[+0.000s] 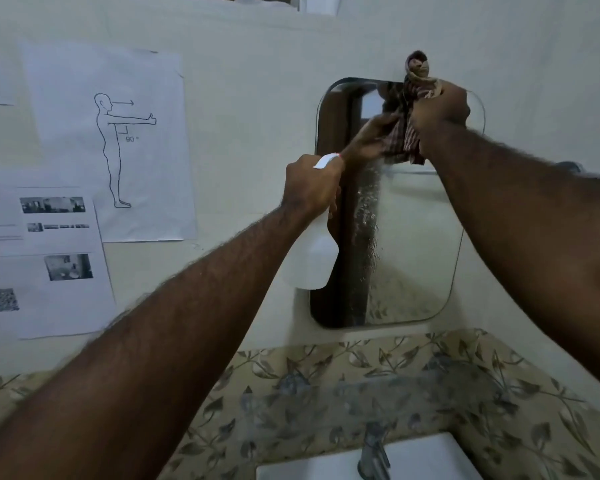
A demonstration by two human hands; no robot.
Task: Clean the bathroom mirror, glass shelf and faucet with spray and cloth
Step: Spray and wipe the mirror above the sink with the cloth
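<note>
The mirror (406, 244) is wet and half-wiped: right hand (440, 107) fingers bunch the cloth (404, 140), left hand (310, 187) fingers wrap the spray bottle (314, 258), faucet (373, 455) seemingly untouched.

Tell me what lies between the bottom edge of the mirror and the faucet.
In the head view, a band of leaf-patterned tiles fills the stretch between the mirror and the faucet; nothing else stands out there.
</note>
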